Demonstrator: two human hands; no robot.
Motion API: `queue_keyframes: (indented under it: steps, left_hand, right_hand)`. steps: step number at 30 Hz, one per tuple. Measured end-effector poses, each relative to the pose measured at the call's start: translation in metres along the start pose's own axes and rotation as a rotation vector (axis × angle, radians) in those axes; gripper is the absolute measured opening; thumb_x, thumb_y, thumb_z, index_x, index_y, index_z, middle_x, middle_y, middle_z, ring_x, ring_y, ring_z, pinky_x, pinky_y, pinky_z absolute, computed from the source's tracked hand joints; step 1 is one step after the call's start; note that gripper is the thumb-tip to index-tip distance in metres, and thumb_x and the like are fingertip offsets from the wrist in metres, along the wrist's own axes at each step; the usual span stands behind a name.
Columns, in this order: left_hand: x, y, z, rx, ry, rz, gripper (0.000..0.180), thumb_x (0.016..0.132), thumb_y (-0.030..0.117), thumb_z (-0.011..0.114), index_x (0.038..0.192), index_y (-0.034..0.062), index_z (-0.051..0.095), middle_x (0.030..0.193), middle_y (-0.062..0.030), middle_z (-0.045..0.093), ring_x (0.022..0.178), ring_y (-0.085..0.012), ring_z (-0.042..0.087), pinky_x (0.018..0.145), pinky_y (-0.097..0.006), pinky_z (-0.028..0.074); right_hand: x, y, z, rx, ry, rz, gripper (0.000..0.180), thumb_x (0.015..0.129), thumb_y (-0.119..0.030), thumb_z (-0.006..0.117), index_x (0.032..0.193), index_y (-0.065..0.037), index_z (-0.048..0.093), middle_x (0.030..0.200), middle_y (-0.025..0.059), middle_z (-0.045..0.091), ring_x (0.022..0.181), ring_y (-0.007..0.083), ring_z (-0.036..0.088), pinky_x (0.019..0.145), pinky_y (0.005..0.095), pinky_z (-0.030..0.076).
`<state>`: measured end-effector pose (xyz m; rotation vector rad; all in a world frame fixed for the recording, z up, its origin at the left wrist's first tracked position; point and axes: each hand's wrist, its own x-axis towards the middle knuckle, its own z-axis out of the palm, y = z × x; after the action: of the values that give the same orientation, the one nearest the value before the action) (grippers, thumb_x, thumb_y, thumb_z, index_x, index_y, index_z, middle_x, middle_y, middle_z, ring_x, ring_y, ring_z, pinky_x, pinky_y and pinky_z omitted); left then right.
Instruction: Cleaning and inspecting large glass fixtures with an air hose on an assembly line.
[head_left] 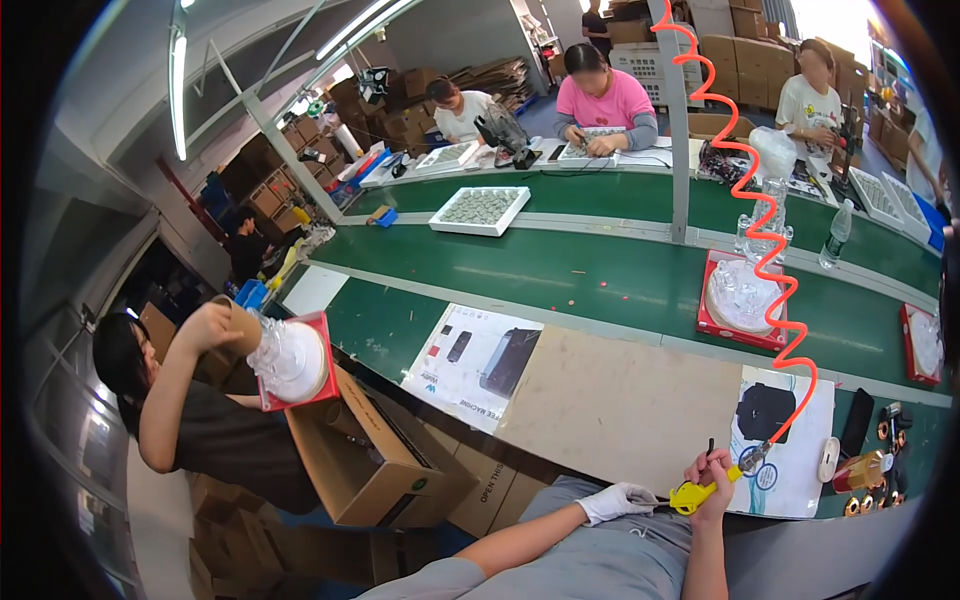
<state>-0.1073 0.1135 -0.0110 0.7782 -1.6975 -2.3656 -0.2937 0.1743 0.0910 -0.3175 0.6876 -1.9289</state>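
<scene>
My right hand is bare and grips a yellow air blow gun at the near edge of the bench. A red coiled hose runs from the gun up to the ceiling. My left hand wears a white glove, its fingers curled just left of the gun's nozzle, almost touching it. Whether the glove holds anything I cannot tell. Both hands hover over my grey shirt, beside a brown board.
A white sheet with a black round part lies right of the board, a printed sheet left of it. Red trays of clear parts ride the green belt. At left a co-worker lifts another red tray over a cardboard box.
</scene>
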Motion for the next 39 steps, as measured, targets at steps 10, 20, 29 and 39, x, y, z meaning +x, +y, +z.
queue_keyframes:
  steps: [10,20,29,39]
  left_hand:
    - [-0.008,0.013,0.006,0.398,0.024,0.200,0.023,0.089,0.022,0.072,0.101,0.0023,0.070,0.092,-0.0082,0.071,0.084,-0.0173,0.066,0.080,-0.031,0.052]
    - [-0.014,0.028,0.008,0.514,0.007,0.172,0.029,0.087,0.029,0.073,0.095,0.0023,0.070,0.088,-0.0109,0.070,0.082,-0.0204,0.066,0.078,-0.032,0.052]
    - [-0.014,0.028,0.008,0.542,0.013,0.145,0.027,0.087,0.028,0.073,0.095,0.0023,0.069,0.087,-0.0113,0.070,0.081,-0.0194,0.066,0.077,-0.032,0.052]
    - [-0.012,0.021,0.007,0.540,0.032,0.190,0.027,0.086,0.028,0.074,0.095,0.0024,0.069,0.086,-0.0107,0.070,0.080,-0.0200,0.066,0.077,-0.033,0.052]
  right_hand:
    - [-0.003,-0.012,0.009,0.015,-0.019,0.039,0.007,0.090,-0.012,0.053,0.094,-0.007,0.050,0.079,0.0073,0.051,0.060,0.0158,0.047,0.060,0.0315,0.041]
    - [-0.006,-0.010,0.014,-0.055,-0.018,0.029,0.008,0.092,-0.012,0.053,0.093,-0.005,0.050,0.079,0.0088,0.052,0.060,0.0172,0.050,0.059,0.0316,0.042]
    - [-0.004,-0.007,0.012,-0.098,-0.051,0.019,0.008,0.092,-0.012,0.052,0.093,-0.004,0.051,0.079,0.0091,0.053,0.059,0.0171,0.051,0.058,0.0310,0.043]
    - [-0.004,-0.008,0.013,-0.122,-0.034,0.000,0.009,0.092,-0.012,0.052,0.097,-0.005,0.050,0.079,0.0090,0.053,0.058,0.0165,0.050,0.057,0.0306,0.043]
